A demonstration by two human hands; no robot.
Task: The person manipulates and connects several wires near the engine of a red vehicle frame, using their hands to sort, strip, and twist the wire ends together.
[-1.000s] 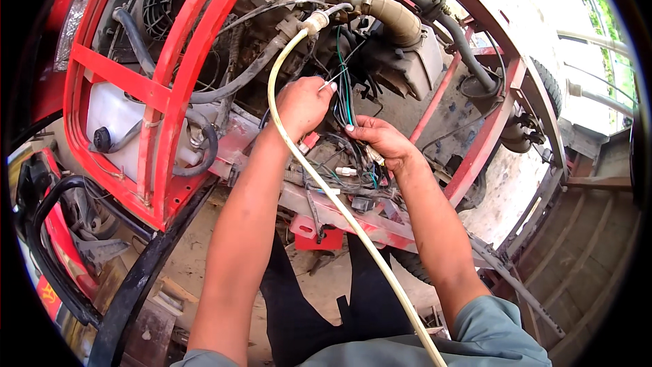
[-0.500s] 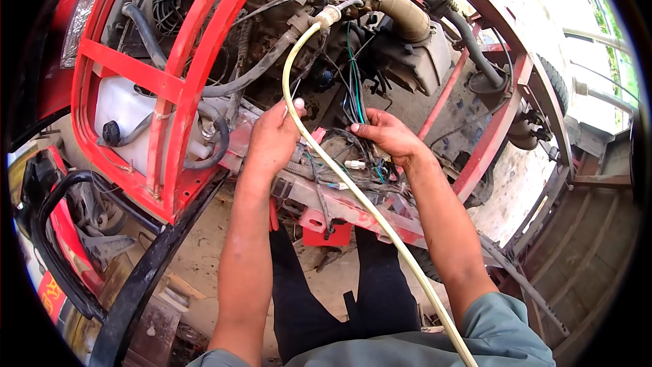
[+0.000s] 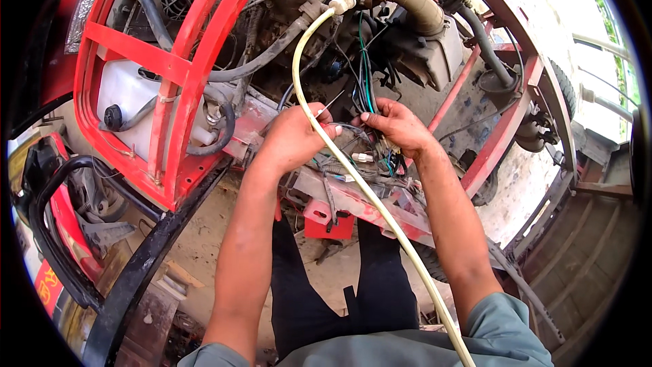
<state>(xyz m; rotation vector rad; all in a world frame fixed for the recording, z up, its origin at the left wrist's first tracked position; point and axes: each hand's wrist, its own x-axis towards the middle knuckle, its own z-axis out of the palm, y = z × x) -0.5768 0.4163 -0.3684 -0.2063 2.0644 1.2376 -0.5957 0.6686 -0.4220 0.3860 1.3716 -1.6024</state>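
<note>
My right hand [image 3: 401, 129] is closed, thumb and fingers pinching a bundle of electrical wires [image 3: 365, 85], black with some green ones, that hangs down from the engine. Close to its left, my left hand [image 3: 295, 137] is closed too. A thin, pale, straight piece [image 3: 332, 102] sticks up by its fingertips; whether it is a wire or a tie I cannot tell. A yellowish hose [image 3: 297, 71] passes over the left hand's fingers and runs down past my right side. Below both hands, loose wires and a white connector [image 3: 363, 158] lie along a red frame beam [image 3: 339, 189].
A red tubular frame [image 3: 139, 51] surrounds a white plastic tank [image 3: 122, 98] on the left. Behind my hands sits the greasy engine [image 3: 292, 0] with a ribbed intake hose [image 3: 421, 10]. Red frame rails [image 3: 485, 146] rise at right. A black bar [image 3: 149, 258] slants at lower left.
My left hand has moved right, closer to the right hand, and its thin pale piece now leans toward the wire bundle. The right hand stays at the wires. The view has shifted slightly.
</note>
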